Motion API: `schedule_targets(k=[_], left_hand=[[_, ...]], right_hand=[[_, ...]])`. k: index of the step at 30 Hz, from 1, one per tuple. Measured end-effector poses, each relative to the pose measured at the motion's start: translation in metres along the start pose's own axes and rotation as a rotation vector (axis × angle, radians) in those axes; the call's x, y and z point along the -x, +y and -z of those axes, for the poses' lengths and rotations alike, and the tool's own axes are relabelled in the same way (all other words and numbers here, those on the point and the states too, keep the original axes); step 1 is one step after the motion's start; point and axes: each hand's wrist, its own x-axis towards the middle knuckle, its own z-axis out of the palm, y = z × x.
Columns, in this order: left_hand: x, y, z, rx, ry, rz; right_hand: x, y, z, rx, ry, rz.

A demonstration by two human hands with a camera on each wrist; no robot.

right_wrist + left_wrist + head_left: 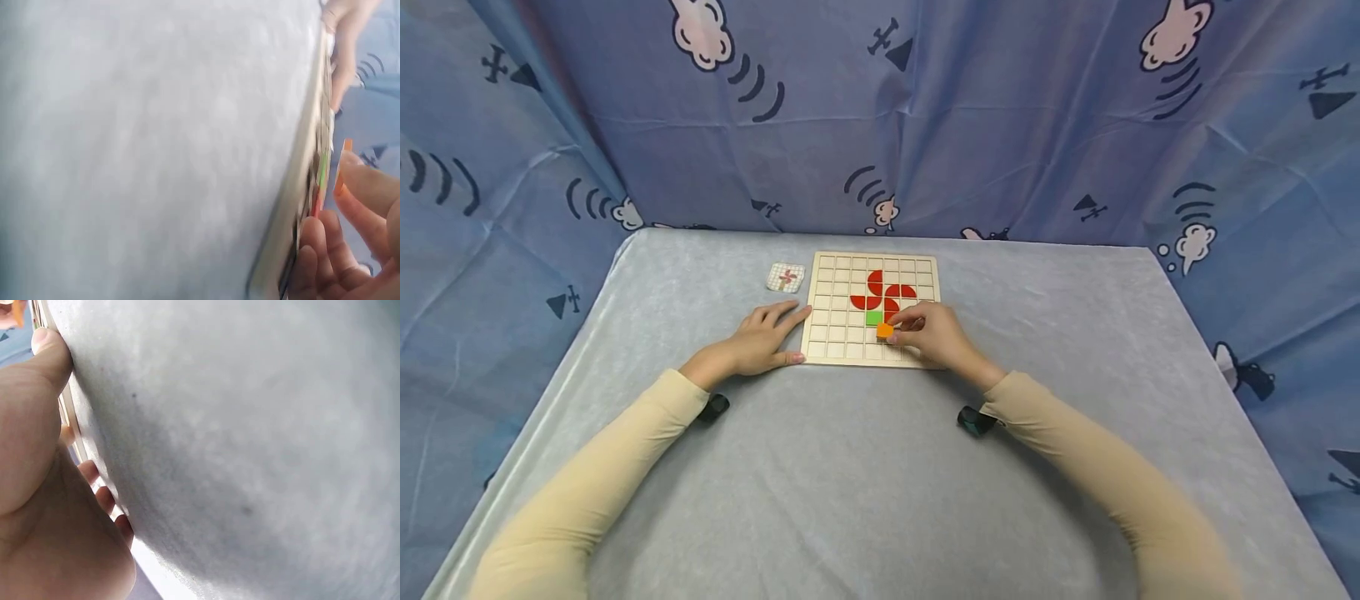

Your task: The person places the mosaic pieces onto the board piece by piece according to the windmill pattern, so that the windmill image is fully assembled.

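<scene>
A wooden grid board (pixel 838 338) lies on the table with several red rounded tiles (pixel 875 282) forming a pinwheel. One green square tile (pixel 874 318) sits in a cell just below them. My right hand (pixel 936 329) is over the board's right part, pinching an orange square tile (pixel 885 332) between thumb and finger. In the right wrist view the orange tile (pixel 344 165) is held on edge, raised off the board. Flat on the table, my left hand (pixel 758 340) spreads its fingers, the index fingertip and thumb tip at the board's left edge.
A small card (pixel 786 277) printed with a red pinwheel on a grid lies left of the board's top corner. Grey cloth covers the table (pixel 850 467). A blue patterned curtain (pixel 820 125) hangs behind and at both sides.
</scene>
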Motion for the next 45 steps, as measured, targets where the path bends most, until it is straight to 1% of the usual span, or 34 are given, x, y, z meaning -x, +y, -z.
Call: schedule_targets(k=[6, 14, 18, 22, 30, 40, 45], left_hand=[[0.004, 0.008, 0.007, -0.021, -0.003, 0.009], [0.003, 0.007, 0.005, -0.016, -0.007, 0.009], [0.003, 0.005, 0.005, -0.004, -0.001, 0.005], [0.003, 0.002, 0.004, 0.007, -0.001, 0.014], [0.001, -0.003, 0.001, -0.011, -0.004, 0.009], [0.002, 0.003, 0.004, -0.009, -0.009, 0.007], [0.002, 0.005, 0.005, -0.017, -0.001, 0.001]], right_hand=[[-0.004, -0.006, -0.011, 0.084, 0.008, 0.026], [-0.006, -0.007, -0.016, 0.133, 0.015, 0.040], [-0.007, -0.008, -0.017, 0.134, 0.017, 0.040], [-0.008, -0.008, -0.018, 0.131, 0.015, 0.038], [-0.009, -0.010, -0.019, 0.129, 0.013, 0.039], [-0.009, -0.008, -0.019, 0.131, 0.016, 0.030], [-0.008, -0.009, -0.018, 0.128, 0.017, 0.034]])
